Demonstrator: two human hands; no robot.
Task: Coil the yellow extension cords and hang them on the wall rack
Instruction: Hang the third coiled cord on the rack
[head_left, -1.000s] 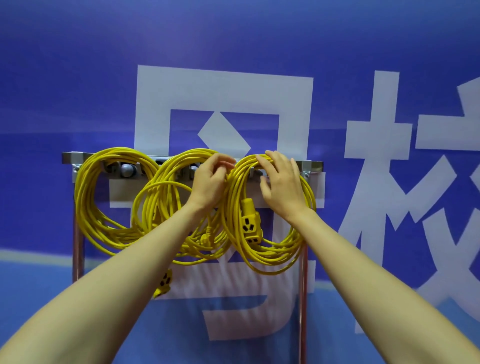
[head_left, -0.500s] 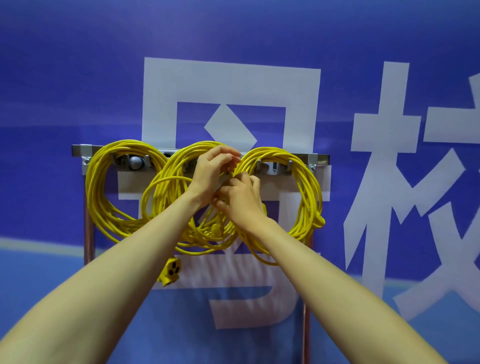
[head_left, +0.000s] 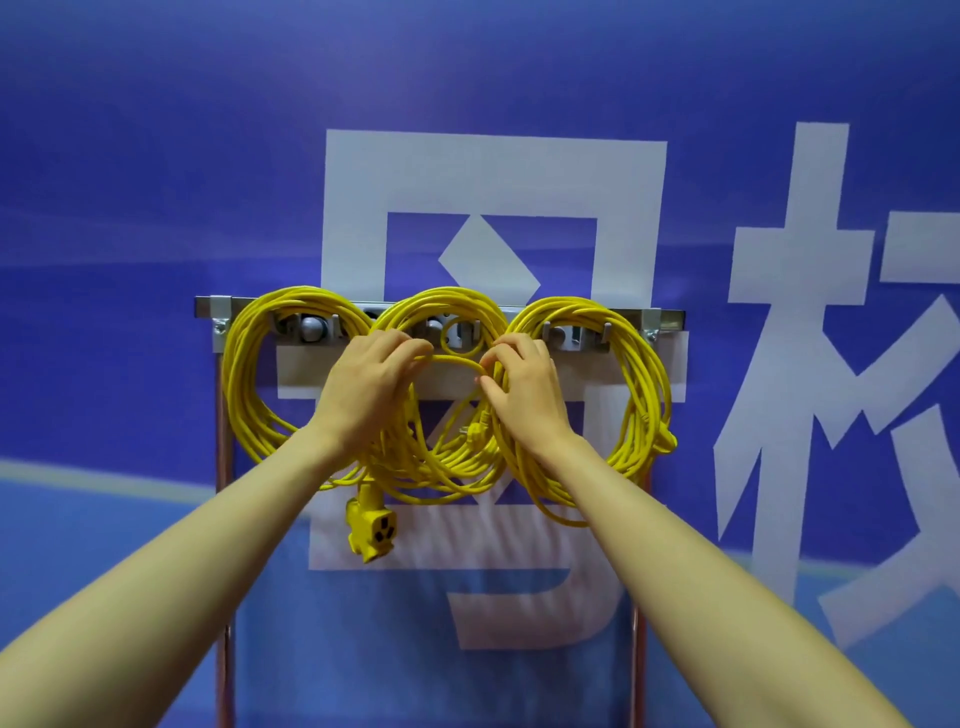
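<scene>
Hanging on the wall rack (head_left: 670, 316), just above frame ctr, are 3 yellow coiled cords side by side: L coil (head_left: 244, 374) at 9 o'clock of the group, mid coil (head_left: 447, 301) in the centre, R coil (head_left: 644, 374) at 3 o'clock. Neighbouring coils overlap at their edges. L hand (head_left: 371, 387) lies on mid coil's 9 o'clock side, fingers curled over a single strand (head_left: 452, 359) that runs horiz. across to R hand (head_left: 524, 387). R hand is at mid coil's 3 o'clock side, thumb + index pinching the strand, other fingers bent against R coil's edge. Small loop (head_left: 460, 338) sits at 12 o'clock of the strand, in front of the rack hooks. Socket end (head_left: 371, 525) dangles at 6 o'clock below L wrist. A plug (head_left: 475, 431) hangs within mid coil's lower part. Behind is a blue banner (head_left: 156, 208) w/ white characters. Rack posts (head_left: 223, 649) run down at 7 and 5 o'clock.
</scene>
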